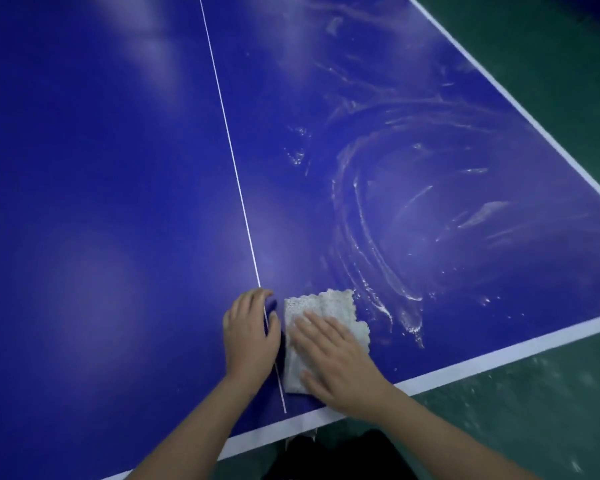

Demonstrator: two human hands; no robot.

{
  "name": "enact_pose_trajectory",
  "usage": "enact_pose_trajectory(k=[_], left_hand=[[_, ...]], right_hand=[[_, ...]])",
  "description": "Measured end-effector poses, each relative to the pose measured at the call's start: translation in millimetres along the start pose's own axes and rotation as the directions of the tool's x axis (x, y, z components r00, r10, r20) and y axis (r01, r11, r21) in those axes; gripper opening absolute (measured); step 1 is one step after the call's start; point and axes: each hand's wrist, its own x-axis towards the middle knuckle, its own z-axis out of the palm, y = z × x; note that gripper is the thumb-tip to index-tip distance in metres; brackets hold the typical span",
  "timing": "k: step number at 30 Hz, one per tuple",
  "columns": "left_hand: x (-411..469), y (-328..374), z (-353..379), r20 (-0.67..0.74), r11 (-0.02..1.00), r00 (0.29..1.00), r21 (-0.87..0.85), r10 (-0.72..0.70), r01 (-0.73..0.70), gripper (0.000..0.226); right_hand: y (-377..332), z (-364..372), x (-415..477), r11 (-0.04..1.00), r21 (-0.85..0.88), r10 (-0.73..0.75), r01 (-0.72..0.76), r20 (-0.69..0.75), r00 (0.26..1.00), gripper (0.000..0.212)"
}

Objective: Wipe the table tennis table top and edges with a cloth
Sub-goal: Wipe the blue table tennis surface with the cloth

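The blue table tennis table (pixel 111 188) fills the view, with a thin white centre line (pixel 232 161) and white edge bands. A pale textured cloth (pixel 326 306) lies flat near the table's near edge, just right of the centre line. My right hand (pixel 333 362) presses flat on the cloth with straight fingers. Beside it, my left hand (pixel 250 337) rests on the table over the centre line, fingers relaxed, holding nothing. Wet soapy swirl marks (pixel 388 237) cover the right half of the table.
The white near edge band (pixel 499 355) runs diagonally below the hands, and the right edge band (pixel 520 105) runs along the side. Green floor (pixel 534 420) with pale specks lies beyond both edges. The left half of the table looks dry and smooth.
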Motion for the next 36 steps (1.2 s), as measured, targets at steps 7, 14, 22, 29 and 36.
enact_pose_trajectory(k=[7,14,22,29,36], left_hand=[[45,-23,4,0.028,0.986,0.999,0.163,-0.035,0.03,0.045],[101,-29,14,0.022,0.95,0.99,0.285,-0.139,0.127,0.053],[142,-35,24,-0.067,0.907,0.963,0.324,-0.26,0.267,0.053],[142,-35,30,-0.091,0.872,0.963,0.41,-0.253,0.268,0.054],[143,-28,26,-0.07,0.851,0.958,0.444,-0.278,0.279,0.061]], right_hand=[[22,23,23,0.968,-0.081,-0.201,0.237,0.312,0.928,0.063],[105,26,118,0.991,0.092,-0.116,0.093,0.289,0.95,0.064],[118,29,139,0.99,0.11,0.05,-0.086,0.294,0.955,0.081],[98,25,73,0.79,0.112,-0.597,0.603,0.363,0.715,0.073],[208,36,265,0.977,0.127,-0.203,0.174,0.28,0.938,0.068]])
